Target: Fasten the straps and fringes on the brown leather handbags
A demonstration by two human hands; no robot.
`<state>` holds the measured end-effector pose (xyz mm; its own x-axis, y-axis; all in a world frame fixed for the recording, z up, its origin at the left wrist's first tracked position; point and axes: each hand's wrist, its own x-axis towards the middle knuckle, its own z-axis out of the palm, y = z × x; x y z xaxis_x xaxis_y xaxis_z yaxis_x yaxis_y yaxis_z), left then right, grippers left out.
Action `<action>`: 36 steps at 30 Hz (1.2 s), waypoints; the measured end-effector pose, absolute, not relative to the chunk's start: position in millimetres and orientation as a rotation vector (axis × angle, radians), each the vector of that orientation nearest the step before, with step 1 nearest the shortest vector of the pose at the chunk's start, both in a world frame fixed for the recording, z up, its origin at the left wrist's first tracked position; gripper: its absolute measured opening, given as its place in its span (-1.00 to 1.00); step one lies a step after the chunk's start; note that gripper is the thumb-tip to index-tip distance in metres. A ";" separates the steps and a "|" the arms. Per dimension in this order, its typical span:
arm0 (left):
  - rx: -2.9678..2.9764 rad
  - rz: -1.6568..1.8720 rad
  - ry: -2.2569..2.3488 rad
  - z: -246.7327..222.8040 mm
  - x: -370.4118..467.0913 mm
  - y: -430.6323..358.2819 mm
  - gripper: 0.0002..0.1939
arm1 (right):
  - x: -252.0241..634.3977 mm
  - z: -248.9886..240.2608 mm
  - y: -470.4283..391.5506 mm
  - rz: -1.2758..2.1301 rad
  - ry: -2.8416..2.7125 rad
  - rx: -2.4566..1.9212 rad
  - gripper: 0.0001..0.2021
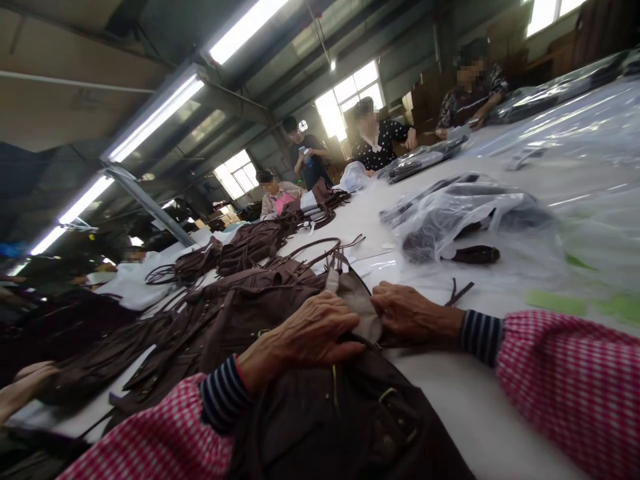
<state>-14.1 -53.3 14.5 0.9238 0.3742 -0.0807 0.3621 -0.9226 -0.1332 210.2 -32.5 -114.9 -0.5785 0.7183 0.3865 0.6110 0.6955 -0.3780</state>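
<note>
A dark brown bag (pixel 345 413) with gold-toned metal fittings lies nearest to me, its top open and a pale lining (pixel 356 303) showing. My left hand (pixel 313 330) rests over the near side of the opening, fingers bent onto the bag's edge and lining. On the right of the opening, my right hand (pixel 407 312) is closed, pinching the edge of the lining. Both hands are close together, with the lining between them. The fingertips of the left hand are partly hidden.
More brown bags (pixel 250 307) are heaped to the left. A plastic-wrapped bag (pixel 465 223) and clear plastic sheets (pixel 575 140) lie on the white table (pixel 440 400). Several people sit or stand beyond it. Another person's hand (pixel 30 387) is at far left.
</note>
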 end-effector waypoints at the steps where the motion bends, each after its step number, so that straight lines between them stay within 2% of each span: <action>1: -2.952 0.135 -0.629 19.1 -22.0 -54.1 -0.59 | 217.6 -116.9 -32.3 0.256 -2.386 -1.068 -0.89; 4: -2.915 0.021 -0.824 14.7 -48.4 -65.6 -0.56 | 233.1 -115.5 -32.0 0.290 -2.400 -1.096 -0.88; 7: -2.934 -0.144 -0.884 -18.9 -67.2 -86.1 -0.61 | 230.2 -108.4 -35.1 0.302 -2.411 -1.051 -0.84; 11: -2.882 -0.436 -0.911 -65.6 -69.4 -98.8 -0.77 | 202.0 -104.2 -44.2 0.224 -2.445 -0.801 -0.56; 13: -2.864 -0.508 -0.882 -71.8 -63.3 -94.3 -0.83 | 186.1 -105.6 -46.2 0.194 -2.521 -0.638 -0.66; 15: -2.874 -0.525 -0.818 -67.0 -54.8 -85.2 -0.84 | 176.8 -106.4 -44.8 0.167 -2.584 -0.550 -0.87; 16: -2.875 -0.533 -0.789 -62.0 -49.8 -80.2 -0.83 | 176.3 -105.6 -43.3 0.133 -2.606 -0.535 -0.91; 21: -2.799 -0.571 -0.679 -34.4 -14.1 -65.7 -0.76 | 219.7 -93.5 -43.7 -0.113 -2.558 -0.666 -0.78; 24: -2.805 -0.429 -0.537 -27.3 11.1 -71.1 -0.72 | 257.3 -92.9 -58.8 -0.153 -2.548 -0.821 -0.76; 29: -2.832 -0.160 -0.445 -19.4 16.8 -82.4 -0.74 | 276.0 -102.1 -85.0 -0.073 -2.616 -0.958 -0.73; 36: -3.045 -0.184 -0.765 8.0 -44.9 -87.5 -0.60 | 271.7 -104.4 -80.3 0.161 -2.522 -1.018 -0.78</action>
